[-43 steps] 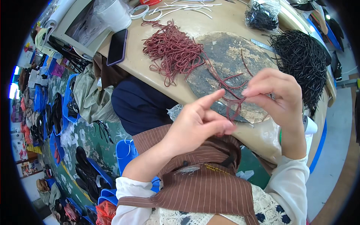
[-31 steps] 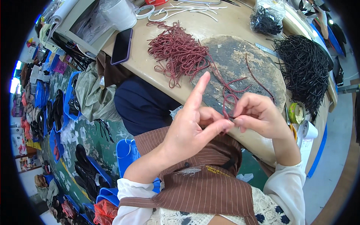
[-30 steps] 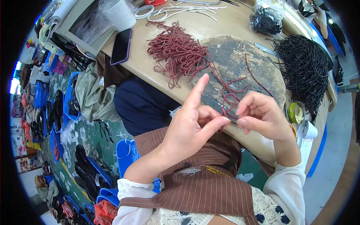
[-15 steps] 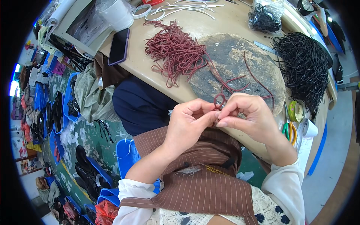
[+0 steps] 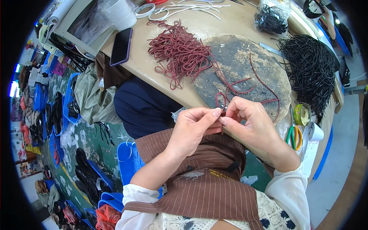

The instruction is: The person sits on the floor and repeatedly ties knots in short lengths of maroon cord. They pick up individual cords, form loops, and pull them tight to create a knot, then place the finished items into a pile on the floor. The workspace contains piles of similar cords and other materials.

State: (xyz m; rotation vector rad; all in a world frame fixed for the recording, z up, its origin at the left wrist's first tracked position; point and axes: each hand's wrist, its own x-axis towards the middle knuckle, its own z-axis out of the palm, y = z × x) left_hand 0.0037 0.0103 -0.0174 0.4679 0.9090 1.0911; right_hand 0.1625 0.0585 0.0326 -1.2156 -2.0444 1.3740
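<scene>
Close together at the near edge of the table, my left hand and my right hand both pinch a thin dark red cord. A small loop of it stands up above the fingertips, and a short end hangs below them. The fingers hide where the cord crosses. Beyond my hands lies a round, worn dark board with loose dark red strands on it. A tangled heap of looped dark red cords rests on the table, overlapping the board's left edge.
A pile of black cords sits right of the board, with green-and-orange-handled scissors, a small round tin and a white roll nearer me. A phone lies at the left table edge. White cords are at the back.
My fingers have shifted on the cord, with the left thumb now raised higher. The loop above them looks narrower and taller, and a short end now shows below.
</scene>
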